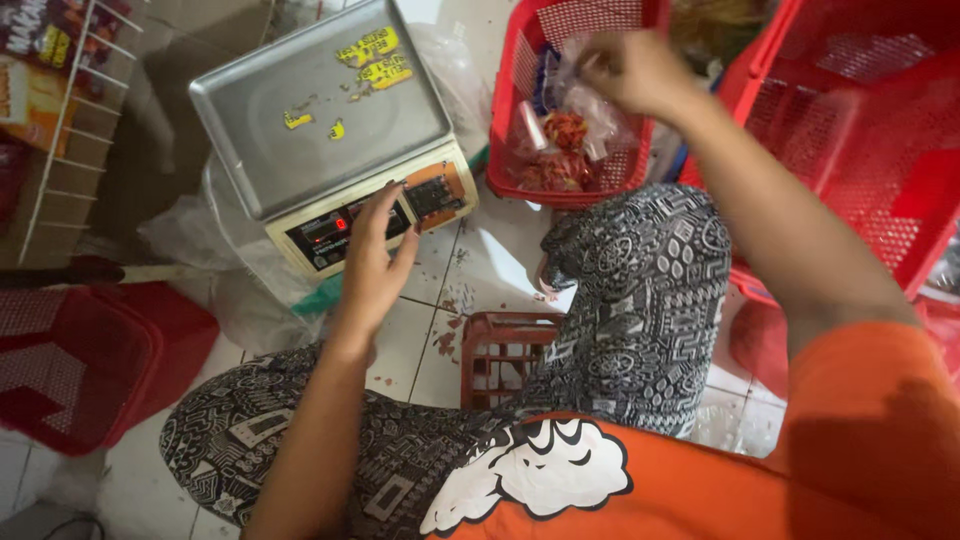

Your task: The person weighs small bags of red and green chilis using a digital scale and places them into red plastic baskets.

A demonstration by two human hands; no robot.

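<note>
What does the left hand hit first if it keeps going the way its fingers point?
The left hand already has its fingertips on the scale's control panel; straight on, it would likely meet the steel weighing pan just beyond, though height is unclear.

Torn yellow stickers [372, 55] cling to the steel pan of the weighing scale [330, 130], two larger scraps at its far edge and two small bits nearer the middle. On the scale's front panel a dark display [322, 232] glows red beside an orange key panel [433, 192]. Clear plastic bags of red contents [560, 150] lie in the red basket [510, 110]. Colourful snack packets [35, 60] sit behind a white wire rack at far left.
</note>
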